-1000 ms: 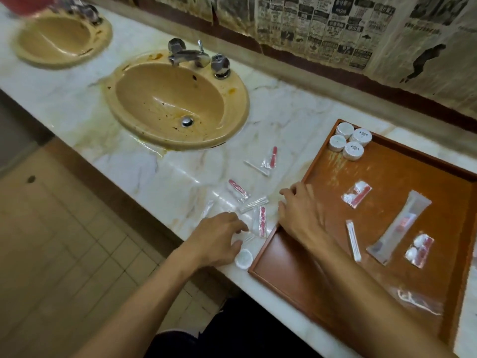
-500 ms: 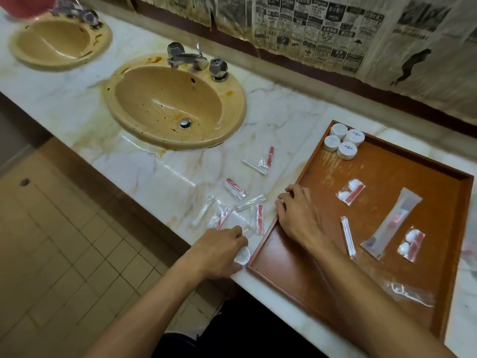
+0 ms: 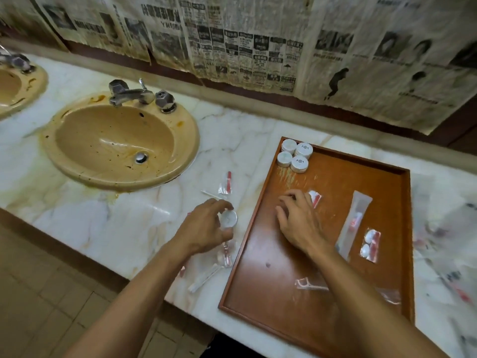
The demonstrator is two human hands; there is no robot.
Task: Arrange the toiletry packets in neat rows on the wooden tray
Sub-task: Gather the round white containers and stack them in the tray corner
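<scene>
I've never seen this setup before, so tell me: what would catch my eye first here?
The wooden tray on the marble counter, with four round white packets clustered in its far left corner. The left hand holds another round white packet just left of the tray; the right hand hovers over the tray. A stained yellow sink sits further left.

1. The wooden tray (image 3: 260, 280) is brown wood with a satin sheen and pale scuffs near its far corner
2. The tabletop (image 3: 108, 223) is glossy veined white marble, stained yellow around the sink (image 3: 85, 174)
3. The sink looks like smooth glazed ceramic, its tap (image 3: 134, 95) dull grey metal
4. The packets (image 3: 355, 223) are clear, shiny plastic film
5. The wall covering (image 3: 258, 47) is matt, yellowed newspaper
</scene>
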